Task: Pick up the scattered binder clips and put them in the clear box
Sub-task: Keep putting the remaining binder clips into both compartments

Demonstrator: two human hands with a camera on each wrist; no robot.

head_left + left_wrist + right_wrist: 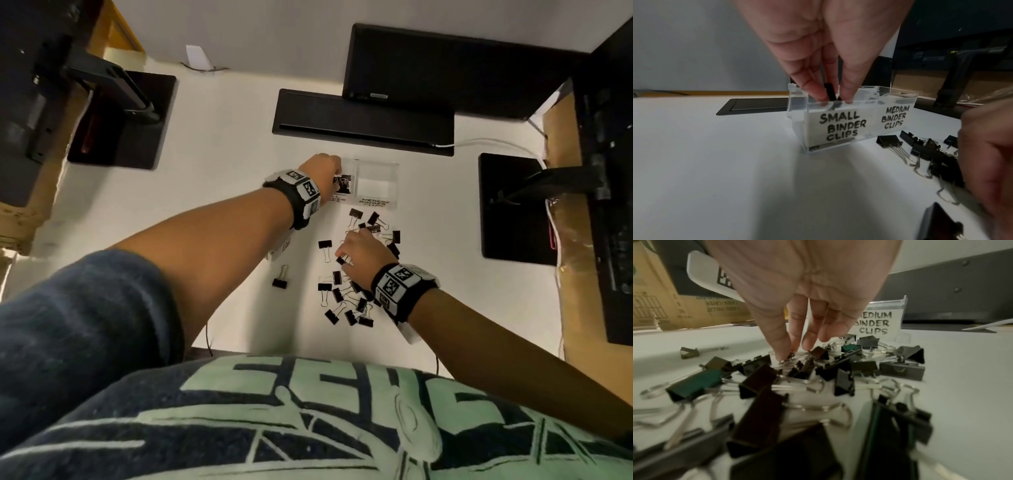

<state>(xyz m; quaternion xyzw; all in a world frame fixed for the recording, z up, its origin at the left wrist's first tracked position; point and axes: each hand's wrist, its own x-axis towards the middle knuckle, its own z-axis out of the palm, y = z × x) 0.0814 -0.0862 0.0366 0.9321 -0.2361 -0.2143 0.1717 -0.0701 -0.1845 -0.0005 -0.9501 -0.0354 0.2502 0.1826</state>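
Seen from above, a white table (239,144) holds a clear box (376,181) with two compartments, just above the frame's center. The left hand (322,171) pinches a small black binder clip (832,94) over the compartment labelled "Small Binder Clips". Below the box, right of center, lie scattered binder clips (346,301). The right hand (366,250) reaches into the pile, thumb and fingertips (783,352) closing on a small clip (791,355).

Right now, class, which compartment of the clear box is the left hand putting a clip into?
The compartment labelled SMALL BINDER CLIPS: the left hand pinches a black clip over it, while the MEDIUM one beside it is untouched.
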